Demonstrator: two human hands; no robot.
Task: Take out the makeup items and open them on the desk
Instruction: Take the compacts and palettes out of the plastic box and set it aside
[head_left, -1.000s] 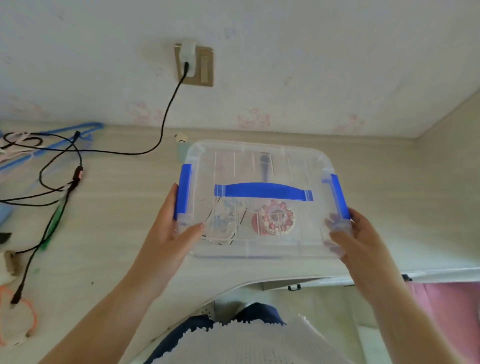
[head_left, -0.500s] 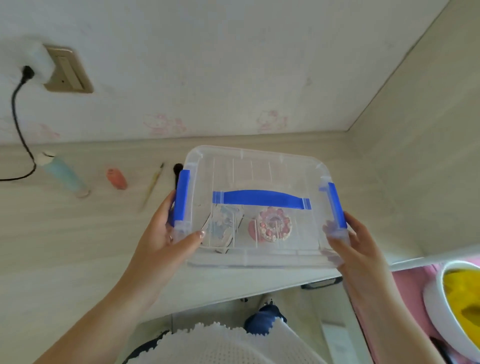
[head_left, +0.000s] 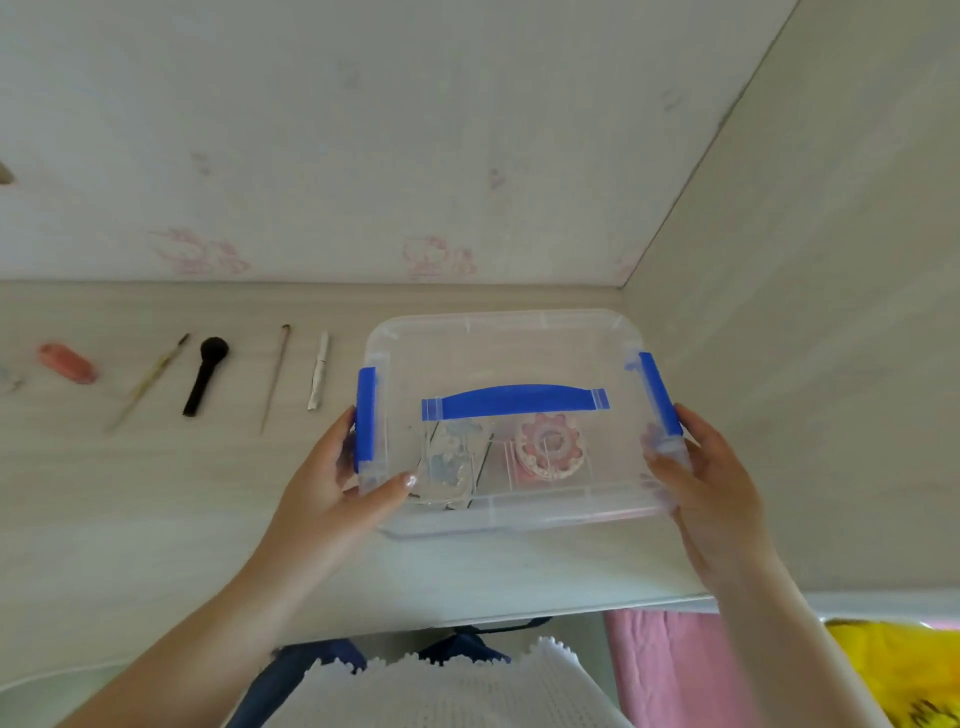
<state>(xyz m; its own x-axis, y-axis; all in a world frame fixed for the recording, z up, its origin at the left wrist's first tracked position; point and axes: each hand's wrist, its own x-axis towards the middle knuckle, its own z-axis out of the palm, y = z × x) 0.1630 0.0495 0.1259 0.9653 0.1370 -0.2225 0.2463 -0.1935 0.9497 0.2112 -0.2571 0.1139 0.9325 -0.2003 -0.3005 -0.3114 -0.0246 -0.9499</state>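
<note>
Box: the clear box (head_left: 511, 358) sits at your 1 o'clock on the desk (head_left: 156, 493), lid on, close to the right wall.
Latches: 2 blue latches, left latch (head_left: 365, 418) at the box's 9 o'clock and right latch (head_left: 657, 392) at its 3 o'clock; both lie flat against the sides.
Handle: a blue handle (head_left: 511, 401) lies flat across the lid's middle.
Inside: a pink round compact (head_left: 549, 451) shows through the lid at the box's 5 o'clock; a pale blue case (head_left: 448, 462) lies just beside it, at its 9 o'clock.
Left hand: your left hand (head_left: 332, 488) grips the box's left end, thumb flat on the lid near the case, fingers curled round the side by the left latch.
Right hand: your right hand (head_left: 711, 478) holds the right end, thumb on the lid edge below the right latch, fingers wrapped behind the side.
Laid out: at the box's 9 o'clock, in a row, lie a white tube (head_left: 318, 370), a thin stick (head_left: 275, 378), a black brush (head_left: 204, 375), a slim brush (head_left: 148, 382) and a pink item (head_left: 67, 362), all apart from each other.
</note>
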